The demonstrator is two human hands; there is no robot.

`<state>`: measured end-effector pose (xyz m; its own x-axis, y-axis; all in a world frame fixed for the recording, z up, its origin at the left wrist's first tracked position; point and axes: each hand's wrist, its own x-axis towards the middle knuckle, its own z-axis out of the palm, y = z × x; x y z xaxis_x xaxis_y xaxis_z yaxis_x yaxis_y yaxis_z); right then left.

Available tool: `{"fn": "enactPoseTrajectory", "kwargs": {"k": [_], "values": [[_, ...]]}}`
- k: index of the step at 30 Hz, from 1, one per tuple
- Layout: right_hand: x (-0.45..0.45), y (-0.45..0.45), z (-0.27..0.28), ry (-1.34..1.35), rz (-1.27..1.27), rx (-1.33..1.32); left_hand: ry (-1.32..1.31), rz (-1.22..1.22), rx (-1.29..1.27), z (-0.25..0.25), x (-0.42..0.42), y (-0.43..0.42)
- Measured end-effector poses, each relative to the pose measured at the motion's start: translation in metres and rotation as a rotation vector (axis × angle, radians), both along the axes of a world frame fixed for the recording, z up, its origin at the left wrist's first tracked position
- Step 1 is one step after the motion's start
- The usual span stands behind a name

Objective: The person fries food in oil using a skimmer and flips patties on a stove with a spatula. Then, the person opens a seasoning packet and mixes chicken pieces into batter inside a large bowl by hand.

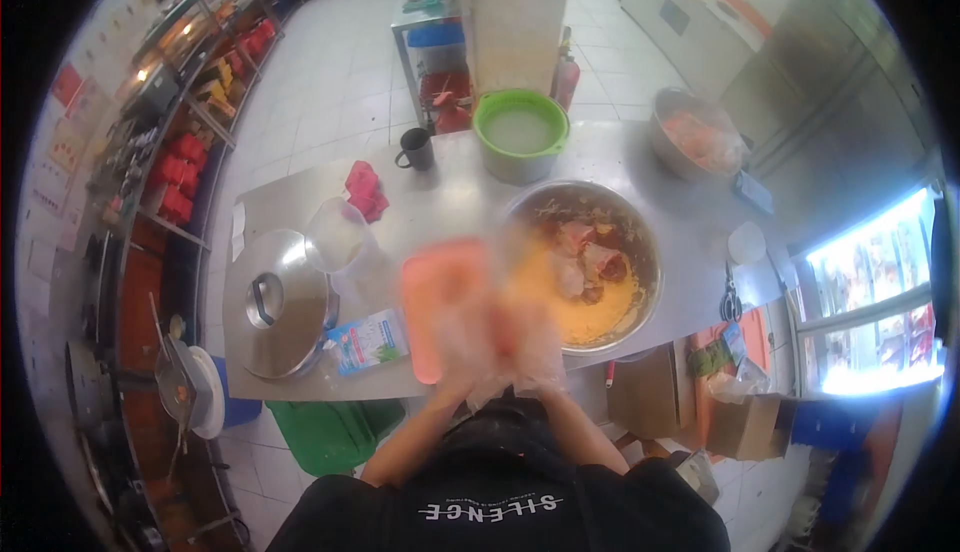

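My left hand and my right hand, both in clear plastic gloves, are close together at the near edge of the steel table. Between them is a blurred pinkish-red piece of raw meat, its outline smeared; the fingers look closed about it. Under and beside my left hand lies a pink cutting board. To the right of my right hand stands a large steel bowl, with yellow batter and several raw meat pieces in it.
Left on the table are a domed steel lid, a clear plastic jug, a blue-white packet and a pink cloth. A black mug, green colander, another bowl and scissors stand farther off.
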<state>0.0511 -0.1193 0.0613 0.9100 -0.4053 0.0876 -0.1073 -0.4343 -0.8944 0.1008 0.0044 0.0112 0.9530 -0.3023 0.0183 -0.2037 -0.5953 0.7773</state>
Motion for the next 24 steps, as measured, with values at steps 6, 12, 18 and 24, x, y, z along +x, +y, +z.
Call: {"fn": "enactPoseTrajectory", "kwargs": {"k": [6,12,18,24], "values": [[-0.003,-0.017,-0.003,0.016,-0.166,0.001,-0.36,-0.036,0.118,-0.016,-0.015,-0.04],[-0.007,-0.063,-0.013,0.154,0.003,0.067,0.249,0.016,-0.238,-0.01,-0.017,-0.072],[0.0,-0.106,-0.027,0.073,0.014,0.361,0.674,0.153,-0.557,-0.021,-0.014,-0.094],[0.008,-0.123,-0.088,-0.019,0.042,0.421,0.627,0.13,-0.482,-0.045,-0.016,-0.108]]}}
